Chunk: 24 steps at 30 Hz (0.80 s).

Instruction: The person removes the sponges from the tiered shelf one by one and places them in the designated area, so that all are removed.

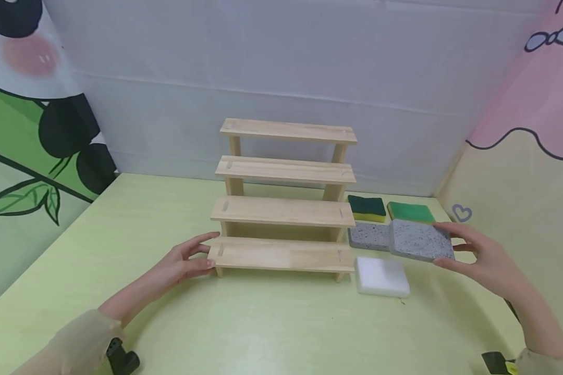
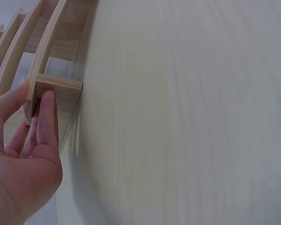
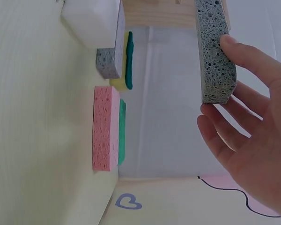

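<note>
A four-step wooden rack (image 1: 281, 211) stands at the middle of the table. At the left end of its lowest step, my left hand (image 1: 178, 263) grips the board between thumb and fingers, as the left wrist view also shows. My right hand (image 1: 488, 260) holds a grey speckled sponge (image 1: 419, 240) by its right end, thumb on one side and fingers on the other. The right wrist view shows this sponge raised above the table. Below it lies a pink sponge (image 3: 103, 129), hidden in the head view. A second grey sponge (image 1: 368, 237) lies close to the rack's right side.
A white sponge block (image 1: 381, 276) lies in front of the second grey sponge. Behind are a dark green and yellow sponge (image 1: 366, 207) and a brighter green sponge (image 1: 410, 211). A pale curtain (image 1: 169, 125) hangs behind the table; printed panels flank it.
</note>
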### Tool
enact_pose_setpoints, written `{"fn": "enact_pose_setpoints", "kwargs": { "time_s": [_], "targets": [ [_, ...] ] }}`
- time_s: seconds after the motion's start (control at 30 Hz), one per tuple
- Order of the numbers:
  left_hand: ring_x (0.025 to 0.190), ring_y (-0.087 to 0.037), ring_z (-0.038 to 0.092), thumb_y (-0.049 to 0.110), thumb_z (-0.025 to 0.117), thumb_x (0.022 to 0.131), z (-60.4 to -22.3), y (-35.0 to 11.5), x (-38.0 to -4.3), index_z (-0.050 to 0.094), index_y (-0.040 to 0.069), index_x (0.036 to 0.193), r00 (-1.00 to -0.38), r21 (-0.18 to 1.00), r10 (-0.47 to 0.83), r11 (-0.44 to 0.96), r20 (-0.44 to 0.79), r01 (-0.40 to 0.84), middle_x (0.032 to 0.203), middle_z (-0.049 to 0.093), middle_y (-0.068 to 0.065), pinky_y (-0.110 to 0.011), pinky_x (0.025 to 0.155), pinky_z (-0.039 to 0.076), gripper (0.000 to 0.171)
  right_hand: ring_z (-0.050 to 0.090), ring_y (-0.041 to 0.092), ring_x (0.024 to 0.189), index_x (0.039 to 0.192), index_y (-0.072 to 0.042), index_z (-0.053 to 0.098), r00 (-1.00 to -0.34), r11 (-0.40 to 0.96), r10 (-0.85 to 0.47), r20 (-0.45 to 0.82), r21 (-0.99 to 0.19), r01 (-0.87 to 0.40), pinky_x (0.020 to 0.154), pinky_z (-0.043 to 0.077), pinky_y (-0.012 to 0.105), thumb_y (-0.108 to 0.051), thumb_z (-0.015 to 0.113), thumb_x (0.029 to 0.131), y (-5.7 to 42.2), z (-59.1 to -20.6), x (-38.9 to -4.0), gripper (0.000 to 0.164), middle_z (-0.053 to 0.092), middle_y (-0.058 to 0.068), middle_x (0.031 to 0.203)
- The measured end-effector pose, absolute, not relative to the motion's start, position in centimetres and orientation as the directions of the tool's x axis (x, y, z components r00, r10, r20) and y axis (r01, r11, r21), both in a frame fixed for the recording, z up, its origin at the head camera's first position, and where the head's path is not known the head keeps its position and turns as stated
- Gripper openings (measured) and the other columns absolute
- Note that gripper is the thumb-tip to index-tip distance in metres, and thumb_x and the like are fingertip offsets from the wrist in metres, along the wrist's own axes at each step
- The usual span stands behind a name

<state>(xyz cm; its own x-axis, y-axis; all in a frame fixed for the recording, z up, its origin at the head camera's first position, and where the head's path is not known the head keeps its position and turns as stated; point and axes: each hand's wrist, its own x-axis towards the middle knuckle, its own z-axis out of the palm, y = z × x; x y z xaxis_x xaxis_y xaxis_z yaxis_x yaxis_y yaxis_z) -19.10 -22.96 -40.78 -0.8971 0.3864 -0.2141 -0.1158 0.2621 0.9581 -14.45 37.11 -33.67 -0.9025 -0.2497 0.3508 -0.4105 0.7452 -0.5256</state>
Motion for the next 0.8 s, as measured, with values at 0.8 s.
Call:
{"fn": "enact_pose_setpoints", "kwargs": {
  "time_s": [0.8],
  "targets": [
    [0.106, -0.014, 0.065, 0.022, 0.067, 0.094, -40.9, -23.0, -19.1, 0.026, 0.018, 0.157, -0.895, 0.963, 0.401, 0.25, -0.194, -0.097, 0.132, 0.049, -0.019, -0.027, 0.094, 0.057, 0.075, 0.051, -0.016, 0.101, 0.142, -0.005, 0.049, -0.949, 0.742, -0.274, 0.16, -0.592, -0.314, 0.08, 0.048, 0.005, -0.01, 0.078, 0.084, 43.0, -36.9, -15.5, 0.065, 0.042, -0.031, 0.13]
  ]
}}
